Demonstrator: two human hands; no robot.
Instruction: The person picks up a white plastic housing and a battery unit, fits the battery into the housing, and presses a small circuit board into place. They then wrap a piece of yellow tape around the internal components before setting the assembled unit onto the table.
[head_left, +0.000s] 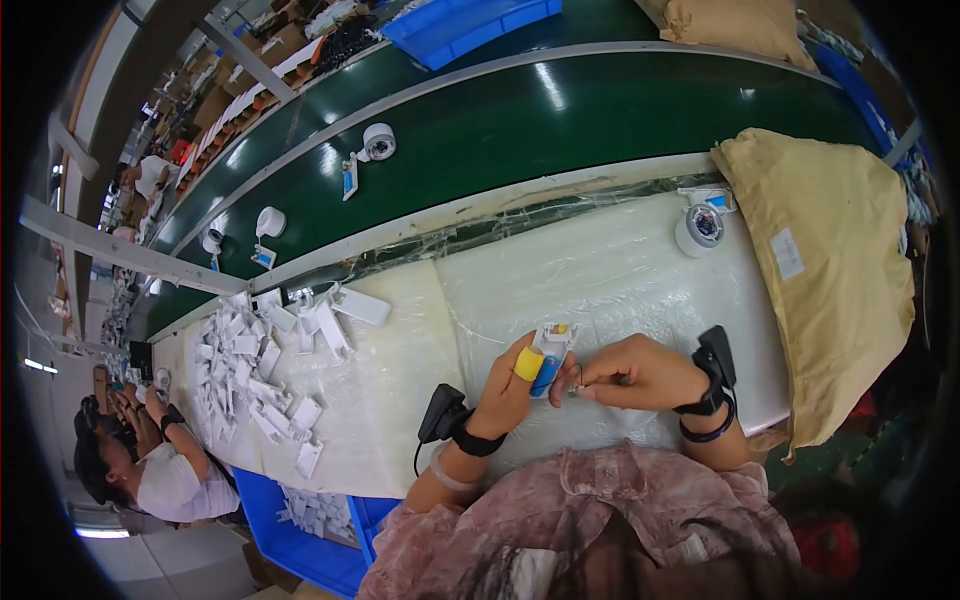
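Note:
My left hand [507, 392] is closed around a small white plastic housing [555, 338] with a blue part [545, 377] inside it. Yellow tape [529, 364] wraps one of that hand's fingers. Just right of the housing, my right hand [645, 373] pinches something tiny at its fingertips, possibly a wire end; it is too small to name. Both hands are over the plastic-covered worktable [600, 270]. A round white lamp-like unit [700, 229], with wires in its open face and a small housing attached, lies at the table's far right.
Many loose white plastic housings [265, 350] are heaped on the left. Below them stands a blue bin [290, 535] of white parts. Beyond the table runs a green conveyor [480, 125] carrying similar units [378, 142]. A tan sack [830, 270] hangs over the right edge. A co-worker [180, 470] sits far left.

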